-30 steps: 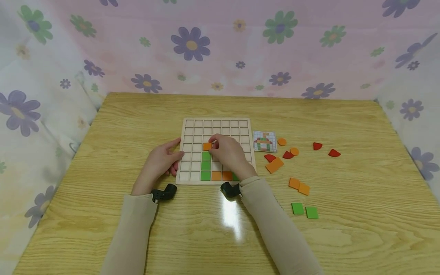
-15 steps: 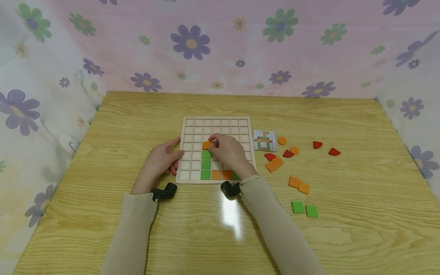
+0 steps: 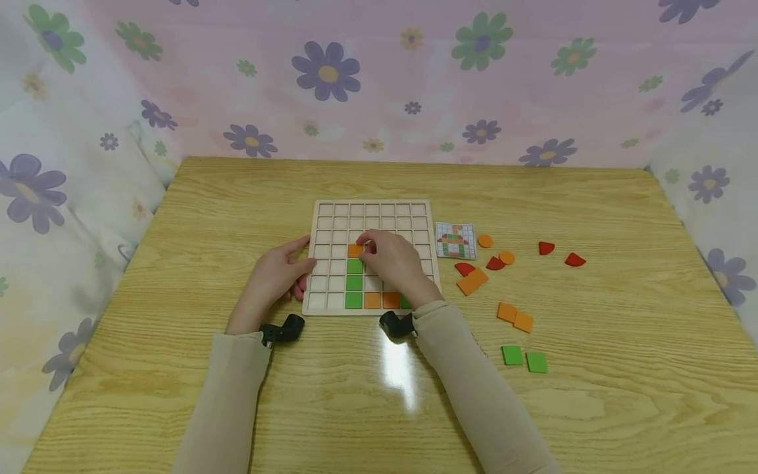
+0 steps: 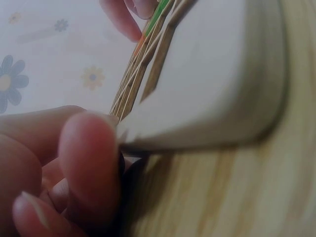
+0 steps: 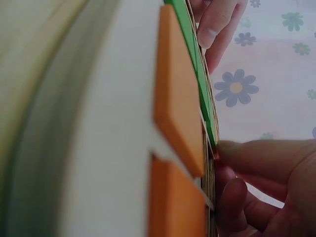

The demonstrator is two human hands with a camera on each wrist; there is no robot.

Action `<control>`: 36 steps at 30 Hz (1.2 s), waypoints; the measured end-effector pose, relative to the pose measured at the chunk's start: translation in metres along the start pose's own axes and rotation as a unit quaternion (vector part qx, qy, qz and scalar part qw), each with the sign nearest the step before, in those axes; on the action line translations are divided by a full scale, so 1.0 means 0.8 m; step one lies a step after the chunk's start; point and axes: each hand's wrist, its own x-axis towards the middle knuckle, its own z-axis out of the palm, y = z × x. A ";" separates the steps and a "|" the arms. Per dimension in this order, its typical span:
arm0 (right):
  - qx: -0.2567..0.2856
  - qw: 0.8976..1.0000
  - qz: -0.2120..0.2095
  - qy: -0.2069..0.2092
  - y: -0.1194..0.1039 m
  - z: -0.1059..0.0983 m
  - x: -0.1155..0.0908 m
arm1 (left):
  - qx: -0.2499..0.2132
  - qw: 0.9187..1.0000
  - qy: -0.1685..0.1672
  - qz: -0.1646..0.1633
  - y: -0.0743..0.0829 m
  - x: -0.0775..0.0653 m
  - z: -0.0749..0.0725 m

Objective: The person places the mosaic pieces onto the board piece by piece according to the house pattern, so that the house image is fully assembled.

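A pale wooden grid board (image 3: pixel 340 312) lies on the table. My left hand (image 3: pixel 272 276) holds its left edge, thumb at the rim and the other fingers along the side, as the left wrist view (image 4: pixel 89 163) also shows. Over the board, my right hand (image 3: pixel 393 263) pinches an orange square tile (image 3: pixel 354 251) between thumb and forefinger. That tile sits in the third column, just above three green square tiles (image 3: pixel 354 283). Along the bottom row are two orange tiles (image 3: pixel 372 301) and a green one (image 3: pixel 405 301) partly covered by my right wrist.
Right of the board lies a printed pattern card (image 3: pixel 456 240). Beyond it are orange discs (image 3: pixel 485 241), red quarter-round pieces (image 3: pixel 575 260), an orange pair (image 3: pixel 472 281), more orange squares (image 3: pixel 515 316) and two green squares (image 3: pixel 536 362). A flowered cloth (image 3: pixel 379 79) hangs behind the table.
The orange tile now looks flatter and more squarely aligned in its cell above the green column. Both hands stay nearly in place; the view shifts slightly.
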 end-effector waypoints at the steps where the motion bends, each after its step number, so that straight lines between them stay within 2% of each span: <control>1: 0.002 1.000 -0.002 -0.002 0.001 -0.001 0.000 | 0.001 1.000 0.001 -0.001 0.000 0.000 0.000; 6: 0.060 0.998 -0.011 -0.028 0.007 -0.007 -0.001 | 0.004 1.000 0.002 -0.006 0.001 -0.001 0.000; 10: 0.126 0.990 -0.016 -0.062 0.013 -0.016 -0.003 | 0.004 1.000 0.002 -0.011 0.002 -0.002 -0.001; 13: 0.157 0.984 -0.021 -0.080 0.017 -0.022 -0.004 | 0.005 1.000 0.003 -0.013 0.002 -0.002 -0.001; 23: 0.243 0.965 -0.046 -0.086 0.035 -0.052 -0.014 | -0.006 1.000 -0.001 -0.017 0.005 -0.005 -0.001; 30: 0.260 0.961 -0.050 -0.080 0.047 -0.064 -0.020 | -0.003 1.000 -0.004 -0.017 0.003 -0.005 -0.001; 36: 0.249 0.965 -0.019 -0.081 0.054 -0.077 -0.030 | -0.002 1.000 -0.006 -0.016 0.002 -0.003 -0.002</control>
